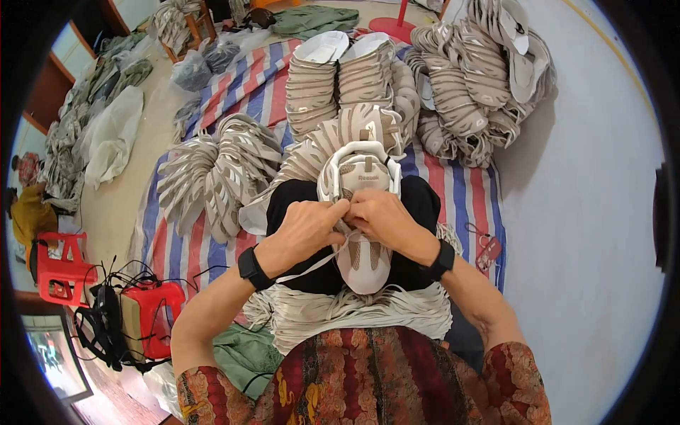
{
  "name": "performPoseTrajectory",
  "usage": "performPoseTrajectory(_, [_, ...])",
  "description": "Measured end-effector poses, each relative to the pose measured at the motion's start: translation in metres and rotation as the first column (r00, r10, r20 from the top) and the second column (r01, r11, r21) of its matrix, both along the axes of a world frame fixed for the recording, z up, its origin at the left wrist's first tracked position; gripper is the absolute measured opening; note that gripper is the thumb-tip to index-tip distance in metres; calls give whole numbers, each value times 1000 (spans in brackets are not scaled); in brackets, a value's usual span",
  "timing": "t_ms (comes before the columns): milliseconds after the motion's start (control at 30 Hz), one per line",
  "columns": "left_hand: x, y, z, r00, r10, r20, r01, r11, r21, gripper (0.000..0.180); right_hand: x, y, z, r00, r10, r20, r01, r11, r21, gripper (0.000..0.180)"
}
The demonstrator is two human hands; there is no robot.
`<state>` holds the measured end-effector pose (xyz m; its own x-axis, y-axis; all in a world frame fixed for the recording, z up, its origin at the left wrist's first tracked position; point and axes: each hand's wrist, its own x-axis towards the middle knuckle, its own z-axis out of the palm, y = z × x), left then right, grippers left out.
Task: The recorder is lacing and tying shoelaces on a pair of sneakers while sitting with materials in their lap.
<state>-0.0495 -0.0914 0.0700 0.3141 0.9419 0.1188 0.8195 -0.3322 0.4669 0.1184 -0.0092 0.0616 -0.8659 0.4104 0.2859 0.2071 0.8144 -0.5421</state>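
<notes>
A beige and white shoe upper (363, 275) lies between my knees, its toe toward me and its padded collar away. Both hands meet over its lacing area. My left hand (306, 225) is closed in a pinch at the eyelets, and a pale shoelace (312, 268) trails from under its fingers down to the left. My right hand (388, 221) bends over the other side of the upper, its fingertips pressed together against the left ones. What lies between the right fingertips is hidden. Across my lap spreads a thick bundle of pale shoelaces (368, 319).
Beyond my knees, stacked uppers (312, 92) stand on a striped sheet (241, 85), with a fanned pile (219, 170) at left and a tall heap (467, 85) at right. Red stools (64, 269) and black cables (106, 319) sit left. A red tag (489, 249) lies right.
</notes>
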Motion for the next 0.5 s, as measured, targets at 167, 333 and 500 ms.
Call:
performPoseTrajectory(167, [7,-3,-20,975,-3,222,-13,997,73,37,-7,2,-6,989,-40,141,36,999,31,8])
performPoseTrajectory(333, [10,-18,-9,978,26,206,-30,999,19,34,-2,-6,-4,998,22,62,-22,1000,7,5])
performPoseTrajectory(500, [11,-20,-13,978,53,203,-53,999,-4,35,1,-6,-7,989,133,66,-134,991,20,11])
